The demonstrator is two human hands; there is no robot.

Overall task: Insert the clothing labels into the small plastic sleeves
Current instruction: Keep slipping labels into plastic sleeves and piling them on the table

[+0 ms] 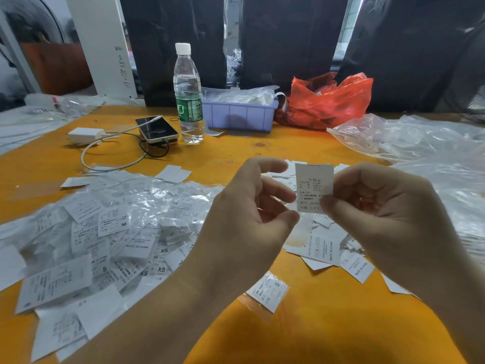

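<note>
Orange tabletop (301, 334) fills the view, backed by dark hanging sheets and clear plastic at the far edge. Above its middle, the right hand (388, 214) holds one white clothing label (314, 187) upright, pinching the lower right corner between thumb and forefinger; the remaining fingers curl loosely behind. The label's printed face is turned toward the camera, but its small rows of characters are too blurred to read. Just beside its left edge, the left hand (249, 206) has fingers curled inward with the tips near the label; whether they touch it, or hold a clear sleeve, cannot be told.

Below and left lies a broad heap of sleeved labels (105, 240), glossy with plastic, showing size marks "XL", "M", "L", "S" and "XS", and one reading "MADE IN CHINA". A smaller pile of bare labels (330, 250) sits under the right hand, two of them also printed "MADE IN CHINA". One sleeved label marked "S" (267, 290) lies alone near the left wrist.

Farther back stand a water bottle (188, 95) with a green wrapper, a phone (156, 128) with a white cable, a white charger (85, 134), a lilac plastic bin (240, 115) and a red plastic bag (328, 101). Crumpled clear plastic bags (420, 137) spread at the right. Handwritten digits run up a white board (105, 46) at the back left.
</note>
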